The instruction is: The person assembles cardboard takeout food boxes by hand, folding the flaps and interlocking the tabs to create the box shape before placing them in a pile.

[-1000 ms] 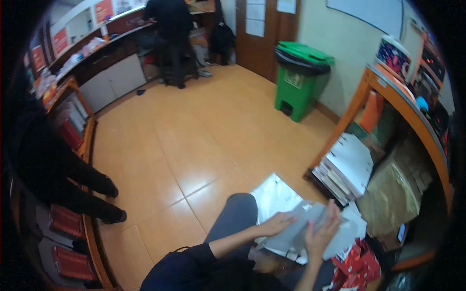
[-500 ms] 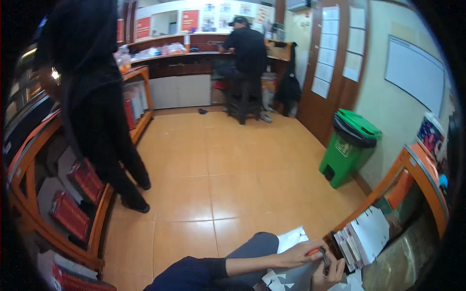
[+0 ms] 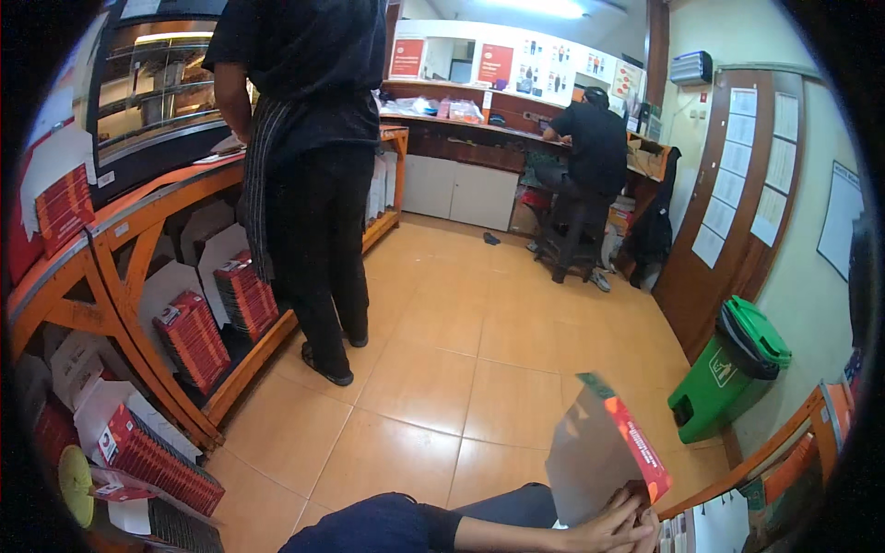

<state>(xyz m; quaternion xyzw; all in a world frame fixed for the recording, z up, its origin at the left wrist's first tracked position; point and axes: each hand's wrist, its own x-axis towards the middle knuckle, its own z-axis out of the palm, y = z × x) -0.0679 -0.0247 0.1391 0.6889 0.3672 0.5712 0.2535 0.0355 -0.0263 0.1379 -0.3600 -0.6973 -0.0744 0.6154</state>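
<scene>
Low in the head view, a grey paperboard sheet with a red and green printed edge stands up, tilted, above my lap. My left hand reaches in from the lower edge, its fingers closed at the sheet's bottom corner. Close against it, my right hand is closed at the same corner, partly hidden and cut off by the frame. The two hands touch or overlap. Whether a small tool is also between the fingers, I cannot tell.
Orange racks with stacked red-printed cartons line the left. One person stands beside them; another person sits at the far counter. A green bin stands at right. An orange shelf with folders is close by my right.
The small red and dark object earlier in my hands no longer shows; they now hold up the paperboard sheet. My view has turned left, bringing more of the left racks in.
</scene>
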